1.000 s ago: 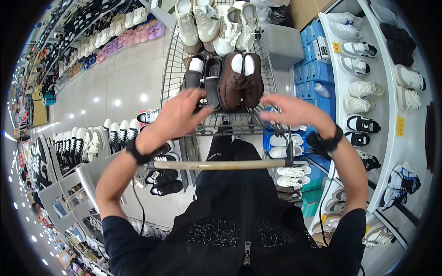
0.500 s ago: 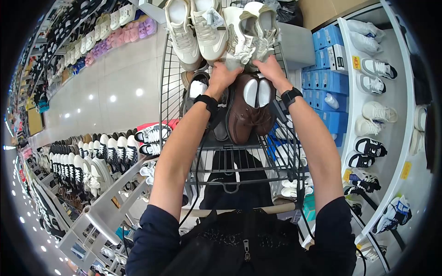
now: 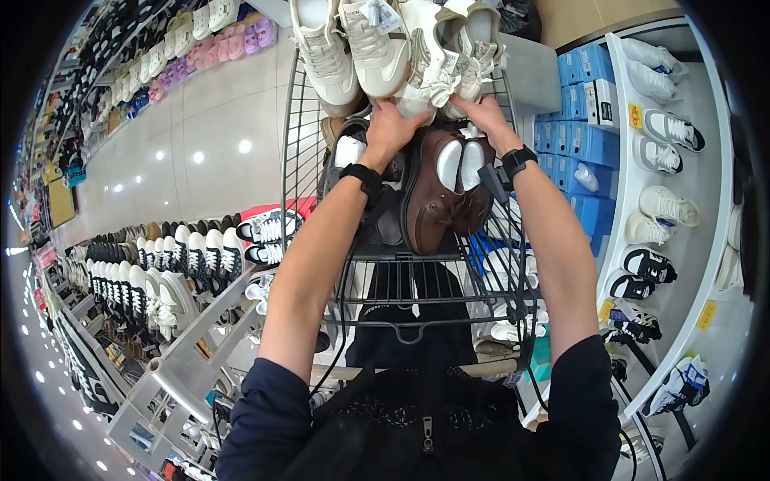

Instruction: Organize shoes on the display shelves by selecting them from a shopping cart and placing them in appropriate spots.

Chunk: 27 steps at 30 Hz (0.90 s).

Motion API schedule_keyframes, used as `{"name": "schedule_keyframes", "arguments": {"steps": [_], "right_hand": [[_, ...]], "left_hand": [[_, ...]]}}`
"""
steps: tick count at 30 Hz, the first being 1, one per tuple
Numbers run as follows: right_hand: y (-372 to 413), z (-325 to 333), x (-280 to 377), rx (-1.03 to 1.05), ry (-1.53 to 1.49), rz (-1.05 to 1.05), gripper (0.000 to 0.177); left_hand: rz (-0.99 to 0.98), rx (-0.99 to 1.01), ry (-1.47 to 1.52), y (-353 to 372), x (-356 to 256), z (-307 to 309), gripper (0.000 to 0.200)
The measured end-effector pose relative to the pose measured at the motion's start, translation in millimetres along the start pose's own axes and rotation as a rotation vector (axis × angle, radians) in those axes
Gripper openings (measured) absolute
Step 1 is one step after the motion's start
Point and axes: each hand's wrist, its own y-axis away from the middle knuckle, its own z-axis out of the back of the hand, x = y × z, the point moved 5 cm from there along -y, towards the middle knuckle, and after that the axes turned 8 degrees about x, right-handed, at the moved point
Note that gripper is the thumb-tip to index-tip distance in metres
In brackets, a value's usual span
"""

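Observation:
Both arms reach into a wire shopping cart (image 3: 298,120) filled with shoes. My left hand (image 3: 391,130) is closed on the toe end of a white sneaker (image 3: 423,76) with bow-tied laces, its thumb pointing right. My right hand (image 3: 486,120) grips the toe of the neighbouring off-white sneaker (image 3: 479,60); some fingertips are hidden. Left of them lies another cream sneaker pair (image 3: 373,48) with a tag. Brown leather shoes (image 3: 429,204) with white stuffing rest below my hands. Dark shoes (image 3: 346,152) sit beside my left wrist, partly covered.
Blue shoeboxes (image 3: 589,144) are stacked right of the cart, beside white shelves (image 3: 613,172) of sneakers. A rack of canvas shoes (image 3: 196,252) and a white metal frame (image 3: 172,377) stand at left. Tiled floor (image 3: 220,120) runs along the cart's left side.
The view has shifted a little. My hands and the white sneakers appear slightly farther right and lower in view. The brown shoes also appear a little farther right.

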Motion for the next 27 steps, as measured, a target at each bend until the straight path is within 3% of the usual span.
{"name": "schedule_keyframes", "arguments": {"steps": [2,4,8,11,12,14,18,21,27], "right_hand": [[5.4,-1.0,6.9,0.005,-0.053,0.111,0.055],[6.6,-2.2,6.7,-0.002,-0.062,0.182,0.054],[15.2,3.9,0.5,0.009,-0.045,0.134,0.059],[30.4,3.2,10.2,0.097,-0.225,0.137,0.066],[35.3,4.8,9.4,0.095,-0.219,0.072,0.068],[42.1,5.1,10.1,0.115,-0.259,-0.023,0.069],[69.1,1.9,25.0,0.070,-0.384,0.018,0.065],[73.5,3.6,22.4,0.098,-0.411,0.036,0.076],[93.1,5.3,18.9,0.146,-0.526,0.070,0.072]], "left_hand": [[-0.055,0.122,0.119,-8.0,3.5,2.8,0.101],[-0.104,0.116,0.197,-8.2,4.8,9.9,0.095],[-0.164,0.172,0.349,0.9,-3.5,16.6,0.081],[-0.271,0.152,0.466,18.5,-12.0,27.3,0.097],[-0.307,0.116,0.456,21.5,-13.0,29.5,0.089],[-0.315,0.155,0.518,25.2,-13.5,29.5,0.083],[-0.244,0.241,0.575,50.9,-30.6,39.5,0.069],[-0.273,0.184,0.565,58.5,-33.3,42.9,0.069],[-0.182,0.137,0.545,85.7,-43.1,56.8,0.064]]}}
